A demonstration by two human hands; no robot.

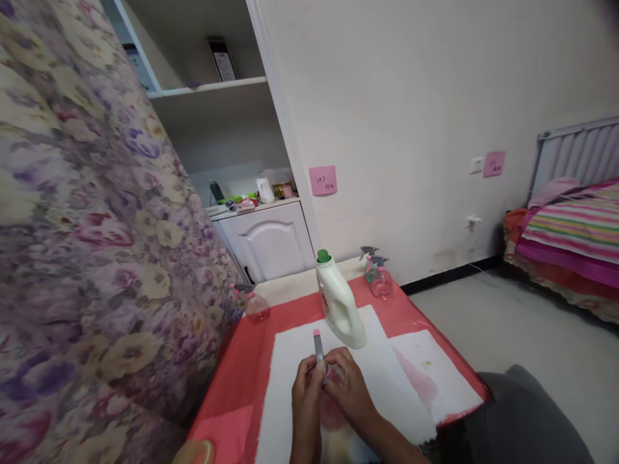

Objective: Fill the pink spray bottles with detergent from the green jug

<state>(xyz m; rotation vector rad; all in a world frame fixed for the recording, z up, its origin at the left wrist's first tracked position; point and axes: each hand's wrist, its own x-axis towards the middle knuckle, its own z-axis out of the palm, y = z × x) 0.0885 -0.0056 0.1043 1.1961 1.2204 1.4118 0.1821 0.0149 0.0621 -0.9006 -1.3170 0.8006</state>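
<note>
My left hand (305, 396) and my right hand (352, 390) meet over a small spray bottle. Its grey spray head with a pink nozzle tip (318, 341) points away from me, and the fingers of both hands close around the head and neck. Below them, partly covered, shows the clear pink body of the spray bottle (331, 412). Just beyond my hands stands a white jug (341, 303), tilted in view, with an uncapped-looking neck and a green spout insert (323, 256). White paper (287, 374) lies under my hands and the jug.
A red cloth (232, 380) covers the table. One pink spray bottle (256, 308) stands far left; another pink one (382, 283) and a green one (370, 269) stand far right. A stained sheet (452, 367) lies right. A floral curtain (120, 258) hangs close on the left.
</note>
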